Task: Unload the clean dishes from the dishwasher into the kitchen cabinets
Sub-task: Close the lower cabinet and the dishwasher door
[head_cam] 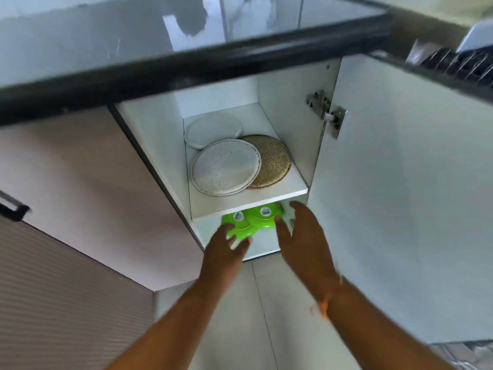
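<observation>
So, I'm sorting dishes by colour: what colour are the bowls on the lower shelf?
Bright green bowls, with white stickers on their bases; head view.

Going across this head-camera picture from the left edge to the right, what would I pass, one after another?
Black handle → closed cabinet door → left hand → right hand → open cabinet door. The green bowls and plates share the hands' span, so they are left out.

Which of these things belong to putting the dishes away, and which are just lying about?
Part of the job:
green bowls, plates on the upper shelf, open cabinet door, left hand, right hand.

Just there:
black countertop edge, door hinge, black handle.
</observation>
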`<state>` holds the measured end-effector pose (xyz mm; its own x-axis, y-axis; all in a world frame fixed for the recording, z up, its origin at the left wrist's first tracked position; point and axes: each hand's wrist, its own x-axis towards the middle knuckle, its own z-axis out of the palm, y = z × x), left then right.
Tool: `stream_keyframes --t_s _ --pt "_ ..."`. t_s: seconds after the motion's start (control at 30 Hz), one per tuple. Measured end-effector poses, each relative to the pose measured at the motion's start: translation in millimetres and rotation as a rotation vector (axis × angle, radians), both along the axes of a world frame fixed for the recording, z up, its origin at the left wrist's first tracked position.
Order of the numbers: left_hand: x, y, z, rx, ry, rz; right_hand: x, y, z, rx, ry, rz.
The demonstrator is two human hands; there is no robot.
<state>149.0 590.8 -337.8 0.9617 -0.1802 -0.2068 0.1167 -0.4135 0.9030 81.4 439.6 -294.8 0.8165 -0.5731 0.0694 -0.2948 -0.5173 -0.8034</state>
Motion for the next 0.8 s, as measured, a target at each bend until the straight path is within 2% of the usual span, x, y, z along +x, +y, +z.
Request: stream_keyframes --t_s 0.07,0.13,0.3,0.43,0.5,0.57,0.73,0.8 --pt "-43.6 5.4 10.5 0.179 -0.168 -0.119 -48.4 15.4 33.3 -0.206 -0.029 -0.001" --pt "-87.3 4.2 30.9 0.269 -0.249 -0.193 -92.0 18.6 80.4 -0.355 -0.056 -0.027" --pt "-189.2 -24.6 114.8 0.100 -0.085 -0.178 -176.0 -9.8 200.9 -0.635 -0.032 -0.160" --pt "-256.5 -55.9 187.9 0.099 0.026 -0.239 -204.9 -60.0 269.0 -0.718 0.323 -0.303" --pt "-273.2 -75.0 224.6 0.061 0.092 -0.231 -206.8 -89.5 280.1 -0.595 0.507 -0.288" --pt "-279.8 -89.3 252.4 0.039 0.171 -0.235 -207.2 -110.8 282.5 -0.383 0.557 -0.170" --pt "-287.9 -100.5 280.4 -0.051 0.395 -0.144 -216.3 -121.9 282.8 -0.203 0.501 -0.050" --pt "-289.9 -99.5 281.2 -0.163 0.518 -0.079 -218.2 -115.5 287.0 -0.144 0.489 0.008"
